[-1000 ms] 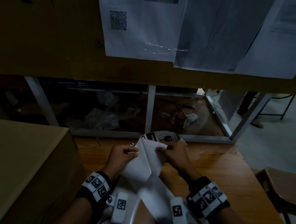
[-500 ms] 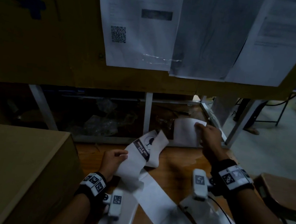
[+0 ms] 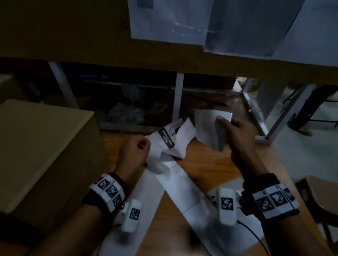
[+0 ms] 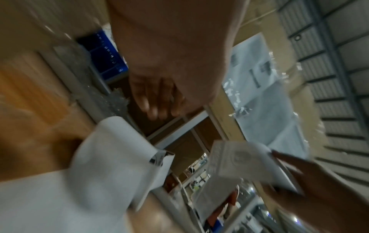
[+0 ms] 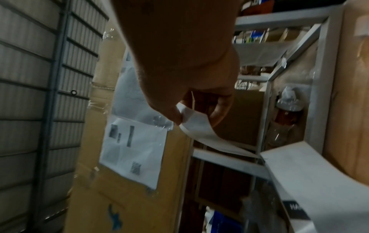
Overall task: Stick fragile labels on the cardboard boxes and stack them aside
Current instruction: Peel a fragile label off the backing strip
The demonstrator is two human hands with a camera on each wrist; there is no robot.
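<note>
Right hand pinches the peeled white rectangular label in the air above the wooden counter's far edge, left hand grips the white backing strip, brown cardboard box waits at the left edge, and that limp sticky label could well curl onto itself.

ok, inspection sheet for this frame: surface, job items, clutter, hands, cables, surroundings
Surface: wooden table, label strip across it.
Job's things: cardboard box at left, no label seen on it; peeled label held in the air.
Clutter: nothing seen.
Grippers: left hand holds the strip; right hand pinches the label.
Cables: black cable from the right wrist.
Surroundings: papers taped above; chair at right.
</note>
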